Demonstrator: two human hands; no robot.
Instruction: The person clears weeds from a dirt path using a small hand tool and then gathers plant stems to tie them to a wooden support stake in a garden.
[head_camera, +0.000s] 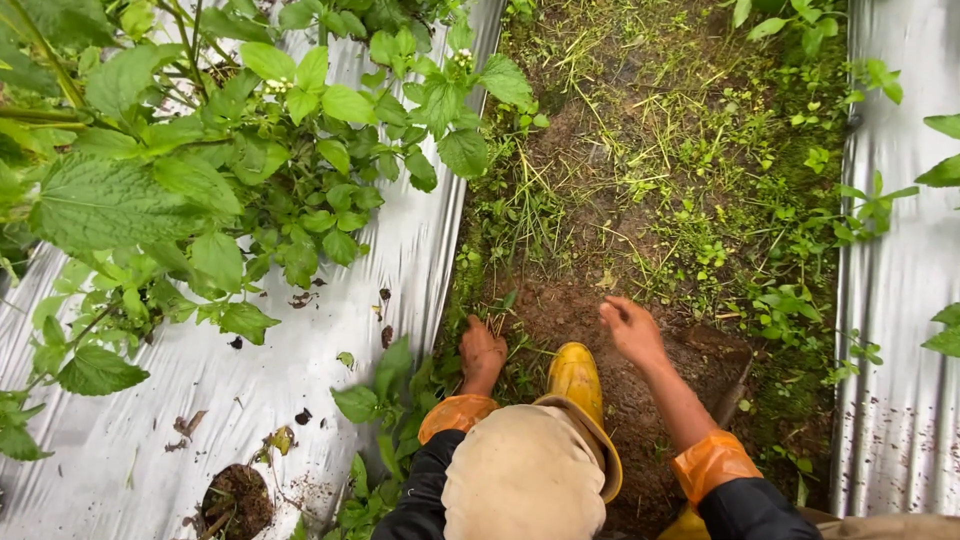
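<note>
Soil clings to the left hand, which is pressed down into the low green weeds at the edge of the furrow, fingers curled under so that it looks closed, perhaps on a tuft, though the grip itself is hidden. Behind its wrist sits an orange plastic sleeve cuff over a black sleeve. The right hand hovers just above the bare brown earth of the path, fingers loosely spread and holding nothing; its forearm runs back to a second orange cuff. Between the two hands a yellow rubber boot points forward on the soil, with a beige trouser knee below it in the view. Scattered cut grass and small weeds cover the path further ahead. To the left, silver plastic mulch sheeting covers a raised bed, with a large leafy green plant growing through it and a round planting hole of dark soil near the bottom edge. Another strip of silver mulch sheeting lies along the right side.
</note>
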